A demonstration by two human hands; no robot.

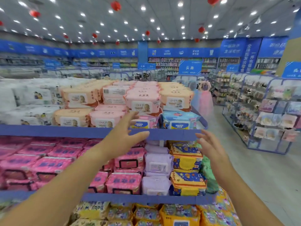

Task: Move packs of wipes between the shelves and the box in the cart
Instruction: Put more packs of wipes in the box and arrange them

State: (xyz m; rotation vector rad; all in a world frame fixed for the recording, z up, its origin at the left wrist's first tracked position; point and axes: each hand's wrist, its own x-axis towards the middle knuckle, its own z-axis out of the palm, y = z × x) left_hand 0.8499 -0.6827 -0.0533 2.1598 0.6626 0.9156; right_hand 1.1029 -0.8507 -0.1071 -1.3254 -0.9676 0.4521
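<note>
Three shelves (65, 131) hold stacked wipe packs (65, 151); centre frame, a pink pack (143, 101) lies just above the spread left hand (120, 136); right hand (210, 145) likewise spread.

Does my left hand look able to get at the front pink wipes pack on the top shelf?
Probably yes: the open left hand reaches up just below the pink pack, which sits at the stack's front with nothing between them.

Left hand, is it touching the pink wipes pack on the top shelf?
Cannot tell. In the head view the left hand meets the lower edge of the pink wipes pack, but blur and one angle hide any gap.
</note>
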